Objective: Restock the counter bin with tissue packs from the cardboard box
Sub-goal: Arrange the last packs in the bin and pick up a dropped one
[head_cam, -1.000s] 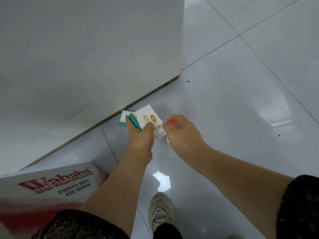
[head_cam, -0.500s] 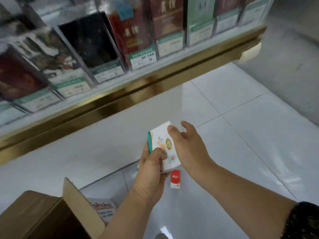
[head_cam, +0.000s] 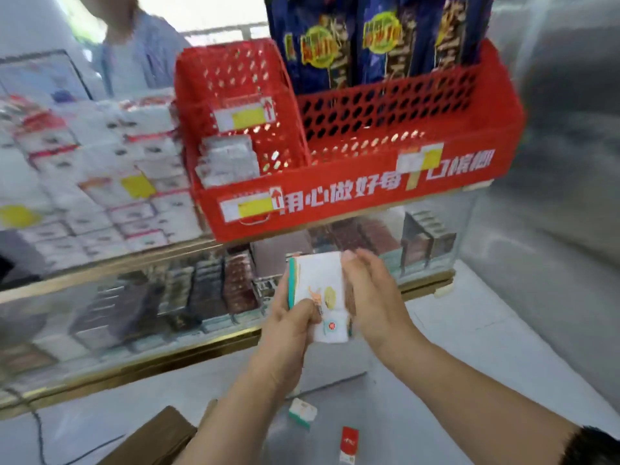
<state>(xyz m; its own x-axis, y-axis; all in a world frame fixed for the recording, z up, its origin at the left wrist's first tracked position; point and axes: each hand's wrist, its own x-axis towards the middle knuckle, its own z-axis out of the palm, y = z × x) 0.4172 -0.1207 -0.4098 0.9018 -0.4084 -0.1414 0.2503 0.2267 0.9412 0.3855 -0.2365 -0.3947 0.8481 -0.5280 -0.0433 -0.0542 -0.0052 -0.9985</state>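
Note:
A small stack of white tissue packs (head_cam: 320, 290) with teal edges is upright in front of the glass counter, below the red counter bin (head_cam: 352, 193). My left hand (head_cam: 292, 323) grips the stack from the left and bottom. My right hand (head_cam: 372, 297) presses against its right side, fingers at the top edge. The bin's left compartment holds a few white packs (head_cam: 229, 159). A flap of the cardboard box (head_cam: 157, 437) shows at the bottom left. One more tissue pack (head_cam: 302, 412) lies on the floor.
Tall blue snack packets (head_cam: 369, 41) stand in the bin's right compartment. Stacked white cartons (head_cam: 100, 169) fill the countertop to the left. A glass display case (head_cam: 201, 290) sits below. A small red pack (head_cam: 349, 443) lies on the floor. A person (head_cam: 141, 52) stands behind the counter.
The view has swung up from the floor to the counter. Both hands have lifted the stack of packs toward the red bin, and a red pack has dropped onto the floor.

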